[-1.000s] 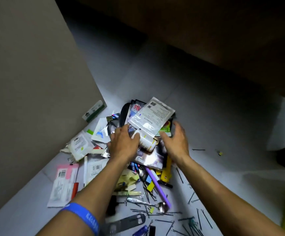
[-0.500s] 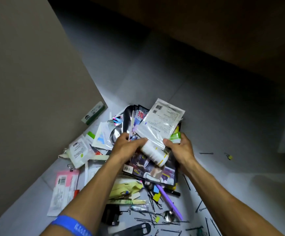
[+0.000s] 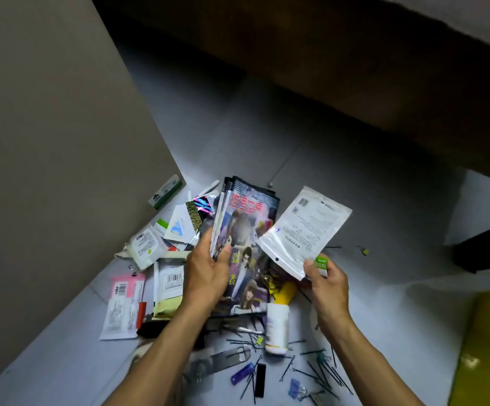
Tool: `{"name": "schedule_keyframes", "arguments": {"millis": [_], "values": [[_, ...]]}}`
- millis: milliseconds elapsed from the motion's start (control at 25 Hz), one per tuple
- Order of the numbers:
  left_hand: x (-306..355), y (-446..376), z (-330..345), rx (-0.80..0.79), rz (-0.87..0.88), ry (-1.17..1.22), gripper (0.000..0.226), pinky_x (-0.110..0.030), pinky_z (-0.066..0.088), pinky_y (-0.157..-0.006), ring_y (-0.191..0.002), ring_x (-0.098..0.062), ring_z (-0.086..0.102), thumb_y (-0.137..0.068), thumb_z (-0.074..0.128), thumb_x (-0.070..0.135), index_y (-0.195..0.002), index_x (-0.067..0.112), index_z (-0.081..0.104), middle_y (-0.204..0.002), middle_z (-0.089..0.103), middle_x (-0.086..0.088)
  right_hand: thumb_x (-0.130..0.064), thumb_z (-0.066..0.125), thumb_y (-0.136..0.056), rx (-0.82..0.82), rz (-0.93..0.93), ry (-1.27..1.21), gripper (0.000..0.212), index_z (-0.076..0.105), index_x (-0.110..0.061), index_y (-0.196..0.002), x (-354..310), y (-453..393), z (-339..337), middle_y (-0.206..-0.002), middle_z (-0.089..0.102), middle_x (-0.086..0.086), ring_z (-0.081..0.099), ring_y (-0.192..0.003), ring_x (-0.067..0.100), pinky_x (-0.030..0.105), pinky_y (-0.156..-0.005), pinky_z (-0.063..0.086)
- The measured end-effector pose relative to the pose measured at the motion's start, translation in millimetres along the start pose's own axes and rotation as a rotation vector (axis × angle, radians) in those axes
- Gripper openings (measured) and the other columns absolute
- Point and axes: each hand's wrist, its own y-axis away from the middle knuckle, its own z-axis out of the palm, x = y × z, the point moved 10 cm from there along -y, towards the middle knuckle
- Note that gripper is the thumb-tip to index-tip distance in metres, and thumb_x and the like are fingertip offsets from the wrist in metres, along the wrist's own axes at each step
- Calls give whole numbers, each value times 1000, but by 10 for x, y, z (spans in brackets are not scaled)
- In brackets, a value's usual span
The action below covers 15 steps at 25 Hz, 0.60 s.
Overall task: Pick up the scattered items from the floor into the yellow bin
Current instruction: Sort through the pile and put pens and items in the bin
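Crouched low, I look down at a pale grey tiled floor [image 3: 340, 177]; thin grout lines cross it on a slant. At my left rises a plain beige panel [image 3: 47, 127], flat and unmarked, its lower edge meeting the tiles along a diagonal. Ahead and to my right a dark brown slab of furniture [image 3: 355, 68] overhangs the floor and throws deep shadow beneath itself. At the far right a dark leg or bar [image 3: 484, 247] stands on the tiles. Light is dim and cool, brightest on the tiles nearest me, fading to near black under the brown piece.
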Motion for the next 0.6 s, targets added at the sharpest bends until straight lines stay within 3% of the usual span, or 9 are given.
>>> {"name": "schedule_keyframes", "arguments": {"millis": [80,200,280,320,360,440,520,600], "values": [[284,95,-247,112,83,-43,46,-11,45,-80,-92,10,60,-97,57,24,-142,20,47,-126,60,4,-13,62,-94,-12,16,26,14,72,-22,-91,-120,87,-87,-92,76,-7,71,-81,12,24,-70,57],[747,277,-397,164,186,-179,47,-19,43,-52,-52,-7,57,-97,57,28,-143,26,46,-89,73,-5,-7,61,-92,-69,96,99,13,70,-16,-95,-244,296,-160,-89,76,1,72,-75,16,31,-63,59],[993,419,-440,193,228,-183,42,-22,45,-50,-53,-17,60,-97,57,29,-138,28,49,-83,71,-3,-11,64,-89,-116,127,221,12,67,-11,-101,-290,443,-221,-95,75,3,72,-79,18,38,-65,60],[1101,486,-469,214,245,-153,39,-26,49,-56,-58,-19,63,-96,58,31,-134,28,53,-87,72,-2,-19,68,-88,-123,112,333,20,65,-11,-106,-337,503,-286,-103,72,0,70,-89,19,41,-75,59],[1208,551,-488,225,266,-98,36,-27,51,-61,-64,-17,65,-94,60,33,-129,28,56,-90,72,1,-29,71,-87,-117,84,419,33,62,-15,-115,-417,565,-375,-113,66,-4,65,-101,18,39,-86,56],[1380,641,-455,210,297,92,27,-22,53,-69,-74,-3,66,-89,68,32,-115,27,62,-92,71,8,-42,71,-86,-139,8,352,51,55,-21,-130,-637,659,-469,-123,58,-9,58,-112,12,31,-92,48],[1525,731,-208,89,230,384,22,-28,55,-77,-80,-10,68,-83,77,19,-101,22,66,-91,73,4,-44,73,-84,-187,-42,145,48,58,-21,-124,-980,795,-598,-113,65,-5,62,-100,10,32,-86,49],[1714,891,219,-71,122,617,20,-36,57,-71,-73,-18,67,-79,79,9,-93,19,67,-84,74,0,-33,76,-83,-118,-92,-27,32,66,-17,-108,-1302,919,-978,-94,73,0,65,-80,12,35,-75,53]]}}
